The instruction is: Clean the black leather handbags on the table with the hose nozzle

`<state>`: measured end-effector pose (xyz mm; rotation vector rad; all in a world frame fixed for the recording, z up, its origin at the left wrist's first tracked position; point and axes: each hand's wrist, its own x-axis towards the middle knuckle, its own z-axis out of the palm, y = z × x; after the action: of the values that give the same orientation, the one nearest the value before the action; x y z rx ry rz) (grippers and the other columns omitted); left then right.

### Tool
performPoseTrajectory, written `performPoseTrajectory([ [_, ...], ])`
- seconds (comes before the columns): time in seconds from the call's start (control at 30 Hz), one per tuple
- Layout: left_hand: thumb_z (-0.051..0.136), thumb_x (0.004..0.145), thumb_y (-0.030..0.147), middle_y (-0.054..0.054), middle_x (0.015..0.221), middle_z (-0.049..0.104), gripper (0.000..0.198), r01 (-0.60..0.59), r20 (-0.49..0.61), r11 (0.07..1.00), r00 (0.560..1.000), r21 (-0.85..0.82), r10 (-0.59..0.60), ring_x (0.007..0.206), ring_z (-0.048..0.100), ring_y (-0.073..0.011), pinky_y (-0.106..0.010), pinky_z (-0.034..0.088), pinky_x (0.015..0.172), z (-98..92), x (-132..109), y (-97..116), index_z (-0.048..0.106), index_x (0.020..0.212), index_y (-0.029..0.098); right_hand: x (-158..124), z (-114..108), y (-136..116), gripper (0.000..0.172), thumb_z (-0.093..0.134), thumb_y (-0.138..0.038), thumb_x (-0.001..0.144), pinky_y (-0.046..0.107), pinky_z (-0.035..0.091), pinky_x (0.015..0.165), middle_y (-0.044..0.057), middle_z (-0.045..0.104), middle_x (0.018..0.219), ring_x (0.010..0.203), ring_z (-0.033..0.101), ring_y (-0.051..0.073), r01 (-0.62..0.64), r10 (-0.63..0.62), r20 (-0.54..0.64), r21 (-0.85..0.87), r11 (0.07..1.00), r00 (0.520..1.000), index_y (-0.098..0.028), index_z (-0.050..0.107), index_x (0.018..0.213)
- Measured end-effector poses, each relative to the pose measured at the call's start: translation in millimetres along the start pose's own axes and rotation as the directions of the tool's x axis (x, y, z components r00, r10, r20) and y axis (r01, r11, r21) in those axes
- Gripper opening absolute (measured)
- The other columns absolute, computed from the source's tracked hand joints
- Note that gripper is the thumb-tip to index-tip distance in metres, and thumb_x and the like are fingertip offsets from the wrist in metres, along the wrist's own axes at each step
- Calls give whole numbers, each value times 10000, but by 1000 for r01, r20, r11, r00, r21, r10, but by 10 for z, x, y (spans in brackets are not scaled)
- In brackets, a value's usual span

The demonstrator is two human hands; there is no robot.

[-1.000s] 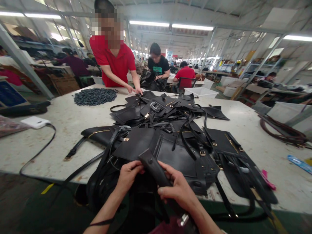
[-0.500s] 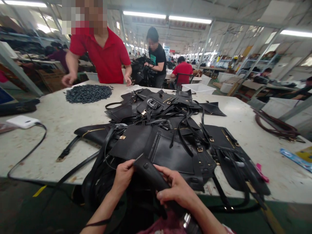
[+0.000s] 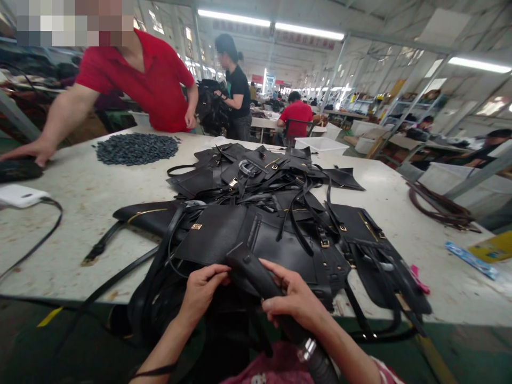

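Observation:
Both of my hands hold one black leather strap piece (image 3: 252, 272) at the table's near edge. My left hand (image 3: 202, 290) pinches its upper end with closed fingers. My right hand (image 3: 296, 304) wraps round its middle, and the strap runs down toward me to a silver metal end (image 3: 307, 349). Just beyond my hands lies a heap of black leather bag panels and straps (image 3: 272, 224) with gold buckles, spread over the white table (image 3: 80, 213).
A person in a red shirt (image 3: 140, 80) leans over the far left side, one hand (image 3: 30, 154) on a dark object. A pile of small dark pieces (image 3: 136, 148) lies before them. A white box with a cable (image 3: 20, 196) sits left; brown straps (image 3: 440, 208) and a white bin (image 3: 322, 145) right.
The person in red has moved left and reached a hand down onto the table's left edge. My view has shifted left. My hands keep hold of the strap, the right one closing further round it.

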<state>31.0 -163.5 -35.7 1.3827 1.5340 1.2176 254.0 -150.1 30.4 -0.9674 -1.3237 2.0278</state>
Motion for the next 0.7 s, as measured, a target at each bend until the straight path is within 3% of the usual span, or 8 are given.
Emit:
performPoseTrajectory([
  [0.13,563,697,279,-6,632,668,157,65,-4,998,998,8,-65,582,608,-154,-237,486,589,-123,-211,-8,676,740,179,65,-200,-105,693,594,-167,653,200,405,378,-47,577,514,371,483,92,79,-92,-140,-101,992,986,-189,329,1293],
  [0.27,594,663,324,0,628,670,172,183,-77,983,980,-1,-182,589,617,-173,-249,496,590,-213,-449,-94,676,738,193,166,-427,-109,672,580,-181,653,215,416,387,-40,576,515,382,500,102,59,-71,-90,-134,989,993,-189,346,1284],
  [0.37,608,637,351,-4,621,667,192,235,-85,971,968,-42,-238,593,617,-183,-261,502,596,-238,-499,-120,669,718,188,323,-476,-101,683,594,-178,627,223,423,377,-37,573,523,390,520,115,35,-39,-37,-97,995,999,-184,366,1270],
  [0.5,596,638,379,-9,549,640,238,347,64,932,937,-103,-342,521,598,-168,-257,493,516,-325,-402,-140,645,747,173,522,-435,-164,680,616,-169,598,217,423,364,-48,567,510,366,519,111,32,-31,9,-68,997,999,-176,404,1243],
  [0.63,585,611,311,14,471,600,162,493,221,867,855,-66,-469,414,568,-140,-207,431,390,-451,-365,-167,616,703,180,658,-349,-178,738,629,-161,586,215,422,358,-48,578,504,363,517,112,33,-33,1,-80,996,999,-164,360,1273],
  [0.7,556,599,263,37,471,599,80,543,318,840,792,24,-521,392,566,-136,-187,394,346,-521,-394,-135,598,638,208,727,-295,-145,781,631,-167,585,214,415,350,-51,575,494,355,509,112,49,-50,-12,-74,996,999,-155,314,1299],
])
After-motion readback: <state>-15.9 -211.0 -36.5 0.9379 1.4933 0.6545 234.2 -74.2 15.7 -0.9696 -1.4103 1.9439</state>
